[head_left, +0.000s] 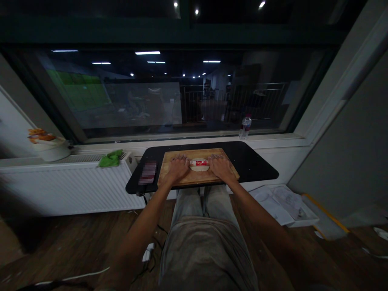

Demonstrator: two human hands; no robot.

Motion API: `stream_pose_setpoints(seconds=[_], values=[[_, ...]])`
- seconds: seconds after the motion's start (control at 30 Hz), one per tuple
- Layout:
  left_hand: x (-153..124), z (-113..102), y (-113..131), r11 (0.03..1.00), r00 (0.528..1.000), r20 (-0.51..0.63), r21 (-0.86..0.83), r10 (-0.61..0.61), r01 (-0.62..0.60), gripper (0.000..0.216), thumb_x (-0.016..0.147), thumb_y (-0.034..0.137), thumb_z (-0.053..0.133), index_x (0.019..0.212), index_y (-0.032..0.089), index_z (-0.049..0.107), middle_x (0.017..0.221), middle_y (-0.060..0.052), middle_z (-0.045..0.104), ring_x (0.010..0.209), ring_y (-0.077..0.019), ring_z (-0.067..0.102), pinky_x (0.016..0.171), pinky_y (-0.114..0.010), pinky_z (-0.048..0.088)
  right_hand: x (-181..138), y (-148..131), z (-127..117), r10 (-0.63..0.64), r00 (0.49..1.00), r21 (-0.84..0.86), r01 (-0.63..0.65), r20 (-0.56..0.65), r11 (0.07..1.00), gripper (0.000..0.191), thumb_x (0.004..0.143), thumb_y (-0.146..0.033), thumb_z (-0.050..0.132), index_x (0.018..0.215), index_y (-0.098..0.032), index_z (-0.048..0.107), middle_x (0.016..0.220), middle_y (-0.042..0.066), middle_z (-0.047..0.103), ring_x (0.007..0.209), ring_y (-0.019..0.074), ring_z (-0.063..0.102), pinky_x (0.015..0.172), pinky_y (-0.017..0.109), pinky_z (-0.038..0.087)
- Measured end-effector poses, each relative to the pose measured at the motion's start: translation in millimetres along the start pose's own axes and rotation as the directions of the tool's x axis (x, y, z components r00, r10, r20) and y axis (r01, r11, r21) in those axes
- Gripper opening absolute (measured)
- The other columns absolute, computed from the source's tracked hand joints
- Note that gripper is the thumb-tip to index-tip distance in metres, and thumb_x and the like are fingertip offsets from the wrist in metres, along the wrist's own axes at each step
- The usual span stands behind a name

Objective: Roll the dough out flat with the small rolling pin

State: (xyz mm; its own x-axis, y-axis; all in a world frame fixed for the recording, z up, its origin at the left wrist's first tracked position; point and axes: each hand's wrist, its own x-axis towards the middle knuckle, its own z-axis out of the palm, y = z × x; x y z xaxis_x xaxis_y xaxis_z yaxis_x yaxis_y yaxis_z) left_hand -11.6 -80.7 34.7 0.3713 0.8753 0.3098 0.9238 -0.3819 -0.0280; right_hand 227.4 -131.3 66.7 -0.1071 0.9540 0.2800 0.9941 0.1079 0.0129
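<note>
Small white bowl (199, 165) w/ a red-and-white packet (199, 163) lying across its top sits mid-board, toward the far edge of the wooden cutting board (194, 178). My left hand (178, 168) is flat on the board just left of the bowl, fingers (182, 159) spread a bit, tips next to the rim; can't tell if they actually touch it. My right hand (221, 167) mirrors it on the other side, palm down, fingers (216, 159) apart, close beside the bowl. Neither hand is clamped on anything, both just rest open on the wood.

Board lies on a small black worktop (254, 163) w/ rounded corners. A blurred-out flat thing (147, 172) sits on the worktop left of the board, near its edge.

Beyond: window sill w/ a clear plastic bottle (245, 127) standing upright, far right of the worktop. Left side, a white radiator (66, 186) w/ a green cloth (110, 159) bunched on top, and further left a white pot (51, 150) holding sth orange. Floor to the right has white sheets (277, 202) lying flat. My knees are under the worktop.
</note>
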Motion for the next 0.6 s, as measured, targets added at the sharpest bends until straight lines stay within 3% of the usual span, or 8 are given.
stream_pose_setpoints(seconds=[0.2,0.43,0.6], values=[[-8,-8,5,0.999,0.999,0.006,-0.036,-0.031,0.032,0.044,0.121,0.032,0.036,0.147,0.018,0.069,0.157,-0.018,0.071,0.148,-0.0325,0.063,0.126,-0.052,0.048,-6,1,5,0.006,0.998,-0.009,-0.007,-0.054,1.000,0.057,0.122,-0.032,0.028,0.142,-0.007,0.074,0.145,0.024,0.077,0.135,0.0321,0.071,0.122,0.043,0.045],[-20,-16,10,0.999,0.999,-0.002,-0.027,-0.040,0.040,0.047,0.122,0.034,0.031,0.139,0.021,0.073,0.149,-0.014,0.075,0.135,-0.0311,0.070,0.115,-0.047,0.053,-14,1,11,0.013,0.992,0.004,-0.013,-0.126,1.000,0.056,0.122,-0.034,0.031,0.143,-0.007,0.075,0.143,0.023,0.078,0.134,0.0309,0.070,0.121,0.042,0.044],[-24,-17,10,0.999,0.999,-0.033,-0.036,-0.016,0.014,0.046,0.122,0.034,0.031,0.139,0.022,0.073,0.146,-0.014,0.076,0.135,-0.0303,0.070,0.116,-0.046,0.051,-20,1,12,0.011,0.992,0.027,-0.007,-0.123,1.000,0.058,0.121,-0.034,0.033,0.155,-0.004,0.068,0.153,0.024,0.073,0.144,0.0322,0.066,0.126,0.043,0.040]])
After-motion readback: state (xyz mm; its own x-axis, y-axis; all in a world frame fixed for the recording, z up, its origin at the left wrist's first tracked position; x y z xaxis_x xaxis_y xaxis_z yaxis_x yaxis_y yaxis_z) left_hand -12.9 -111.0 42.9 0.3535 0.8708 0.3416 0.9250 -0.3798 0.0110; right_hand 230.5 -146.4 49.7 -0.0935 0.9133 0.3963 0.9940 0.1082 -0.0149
